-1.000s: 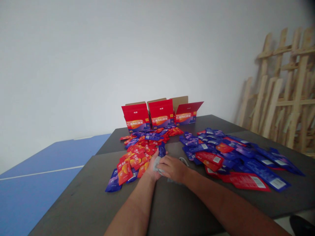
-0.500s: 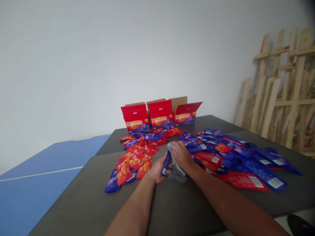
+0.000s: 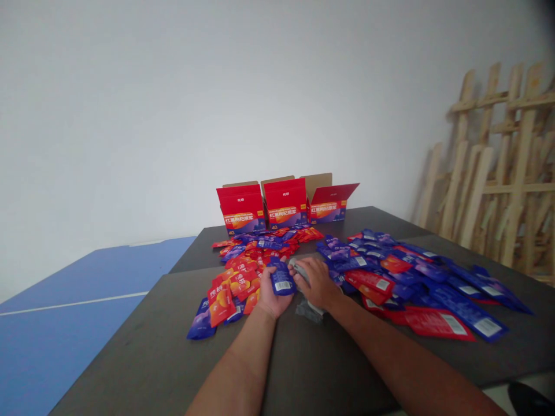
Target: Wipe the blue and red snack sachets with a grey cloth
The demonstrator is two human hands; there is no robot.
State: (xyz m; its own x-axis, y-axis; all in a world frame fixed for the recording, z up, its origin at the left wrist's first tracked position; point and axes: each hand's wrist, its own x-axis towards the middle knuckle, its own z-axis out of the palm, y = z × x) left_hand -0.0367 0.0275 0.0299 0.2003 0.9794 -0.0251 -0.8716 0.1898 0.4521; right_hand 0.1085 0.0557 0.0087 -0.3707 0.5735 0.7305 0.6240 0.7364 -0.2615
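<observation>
My left hand (image 3: pixel 269 299) is palm up, its fingers closed round the edges of a small blue pouch (image 3: pixel 282 279). The pouch's white barcode label faces me. Beside it, my right hand (image 3: pixel 319 283) grips a crumpled grey cloth (image 3: pixel 299 271), whose upper part shows by the fingertips near the pouch. Left of my hands lies a spread of red and orange pouches (image 3: pixel 222 303), with a blue pouch (image 3: pixel 202 321) at its near end. To the right is a larger heap of blue and red pouches (image 3: pixel 403 271).
Three open red cartons (image 3: pixel 241 214) stand in a row at the back of the dark table (image 3: pixel 143 352). A blue table (image 3: pixel 78 323) with a white line adjoins on the left. Wooden frames (image 3: pixel 515 167) lean against the wall at right.
The blue pouch in my left hand has turned from edge-on to flat, its label now facing me. My right hand and the cloth have shifted slightly down.
</observation>
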